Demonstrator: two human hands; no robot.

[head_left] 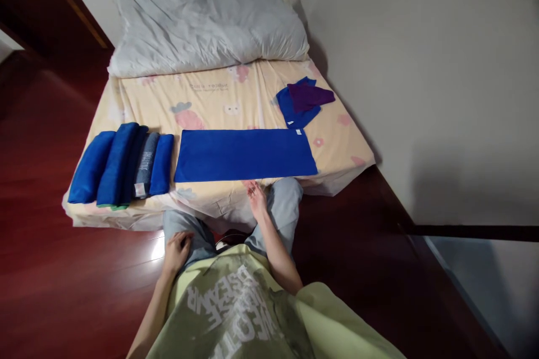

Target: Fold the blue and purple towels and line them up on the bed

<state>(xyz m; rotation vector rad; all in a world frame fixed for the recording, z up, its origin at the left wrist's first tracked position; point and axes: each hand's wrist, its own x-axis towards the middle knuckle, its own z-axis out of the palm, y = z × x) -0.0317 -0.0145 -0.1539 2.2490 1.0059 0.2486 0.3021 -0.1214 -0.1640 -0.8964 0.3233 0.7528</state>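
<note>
A blue towel [244, 154] lies flat in a long rectangle along the bed's front part, with a small white tag at its far right corner. Just off its near edge is my right hand [256, 200], fingers loosely bent and holding nothing that I can see, close to my right knee. My left hand [177, 251] rests on my left thigh with relaxed fingers. To the left of the flat towel, several folded towels stand side by side: blue ones [91, 168] and a grey-blue one [147, 164] with white lettering. Beyond its right end, a purple cloth [310, 97] lies crumpled over a blue cloth [295, 115].
The bed's pale yellow printed sheet [236, 106] carries everything. A big white pillow or quilt [210, 22] fills the far end. A white wall [421, 78] rises at the right. Dark red wooden floor [37, 235] surrounds the bed's near side.
</note>
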